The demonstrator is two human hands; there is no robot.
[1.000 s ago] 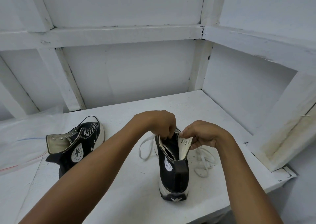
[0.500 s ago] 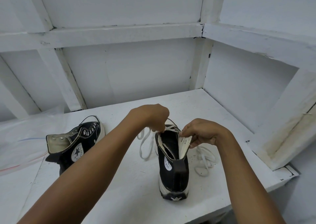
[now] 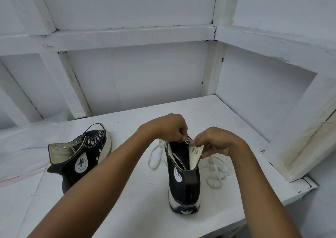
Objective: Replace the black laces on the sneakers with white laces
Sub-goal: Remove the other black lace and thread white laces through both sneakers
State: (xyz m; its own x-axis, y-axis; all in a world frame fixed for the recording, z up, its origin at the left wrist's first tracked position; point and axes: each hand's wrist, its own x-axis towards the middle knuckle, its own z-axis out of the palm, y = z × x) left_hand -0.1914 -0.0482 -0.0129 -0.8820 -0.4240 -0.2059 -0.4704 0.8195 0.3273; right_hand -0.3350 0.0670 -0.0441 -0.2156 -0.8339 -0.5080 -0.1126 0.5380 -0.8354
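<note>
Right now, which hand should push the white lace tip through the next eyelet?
Probably left: the left hand pinches the white lace right beside the eyelet flap, which the right hand holds folded open.

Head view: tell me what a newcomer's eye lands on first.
Both hands meet at centre over the upright sneaker, whose heel faces the camera. The left hand pinches a white lace at its collar, while the right hand holds the eyelet flap folded outward. Loose lace trails on the white table on either side, and at left the second sneaker sits unlaced, its eyelets empty.
</note>
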